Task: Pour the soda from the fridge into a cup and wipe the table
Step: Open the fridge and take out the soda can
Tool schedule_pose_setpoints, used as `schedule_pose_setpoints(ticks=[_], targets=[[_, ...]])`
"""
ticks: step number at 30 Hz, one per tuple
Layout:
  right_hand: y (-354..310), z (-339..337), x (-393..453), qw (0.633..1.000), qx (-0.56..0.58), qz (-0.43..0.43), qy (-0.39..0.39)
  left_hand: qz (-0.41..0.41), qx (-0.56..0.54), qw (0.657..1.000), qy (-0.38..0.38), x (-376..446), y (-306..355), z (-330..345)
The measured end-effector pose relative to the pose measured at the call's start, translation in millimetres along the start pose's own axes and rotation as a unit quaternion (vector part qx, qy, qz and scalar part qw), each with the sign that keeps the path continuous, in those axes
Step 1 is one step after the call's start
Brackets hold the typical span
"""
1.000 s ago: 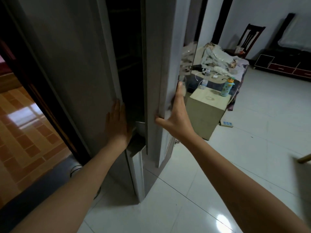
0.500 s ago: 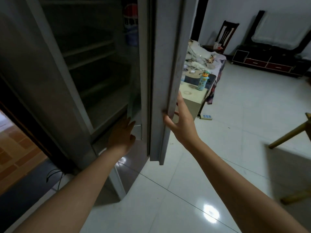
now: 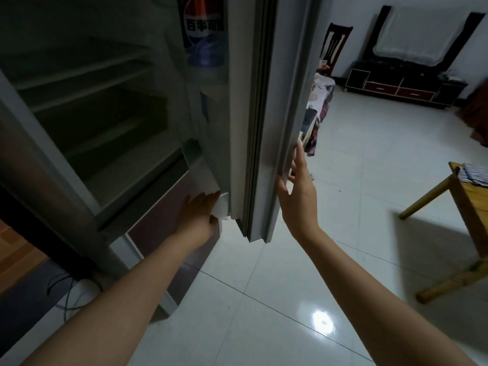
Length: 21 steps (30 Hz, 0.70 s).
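- Fridge (image 3: 87, 133): stood open, its inside dark, with bare shelves stepping down toward a lower drawer front.
- Fridge door (image 3: 266, 114): swung out toward the room, seen nearly edge-on, grey, with its seal strip running down the inner side.
- Soda bottle (image 3: 204, 33): stood upright in the door's inner rack, high up; blue label with a red, white and blue roundel. Neither hand touched it.
- Right hand (image 3: 298, 191): fingers straight and close together, laid along the outer edge of the door; the thumb sat against the near face of that edge. Open, not curled round anything.
- Left hand (image 3: 198, 215): reached low inside, fingers loosely extended, tips against a pale plastic corner piece at the foot of the door rack. Whether it pinched that piece could not be told.
- Wooden table (image 3: 464, 207): stood well apart at the right, a striped cloth (image 3: 475, 173) lying on its top.
- Floor (image 3: 264, 313): glossy white tile.
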State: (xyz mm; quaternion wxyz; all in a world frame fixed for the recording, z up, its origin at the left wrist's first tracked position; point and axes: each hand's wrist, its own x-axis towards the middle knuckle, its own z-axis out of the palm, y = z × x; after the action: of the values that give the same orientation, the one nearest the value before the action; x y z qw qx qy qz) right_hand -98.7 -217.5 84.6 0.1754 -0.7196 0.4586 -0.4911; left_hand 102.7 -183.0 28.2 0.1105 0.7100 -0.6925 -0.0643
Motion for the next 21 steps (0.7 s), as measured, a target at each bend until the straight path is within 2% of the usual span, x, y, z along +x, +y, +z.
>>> schedule_pose_setpoints(ticks=[3, 6, 9, 16, 21], targets=[[17.7, -6.8, -4.8, 0.996, -0.078, -0.035, 0.026, -0.002, -0.015, 1.0, 0.008, 7.6, 19.5, -0.9], [31.9, -9.7, -6.5, 0.989, -0.14, -0.026, 0.027, 0.009, -0.022, 1.0, -0.006, 18.3, 32.5, -2.2], [43.0, -14.2, 1.1, 0.989, -0.146, -0.003, 0.022, 0.027, -0.04, 0.999, -0.02, 31.5, 43.2, -2.6], [63.7, -30.4, 31.7, 0.985, -0.143, 0.092, 0.011, 0.111, -0.009, 0.993, -0.049, 72.1, 62.5, 2.9], [83.7, -43.8, 62.2, 0.983, -0.136, 0.124, 0.028, 0.133, -0.075, 0.984, -0.088, 107.9, 74.9, 15.5]])
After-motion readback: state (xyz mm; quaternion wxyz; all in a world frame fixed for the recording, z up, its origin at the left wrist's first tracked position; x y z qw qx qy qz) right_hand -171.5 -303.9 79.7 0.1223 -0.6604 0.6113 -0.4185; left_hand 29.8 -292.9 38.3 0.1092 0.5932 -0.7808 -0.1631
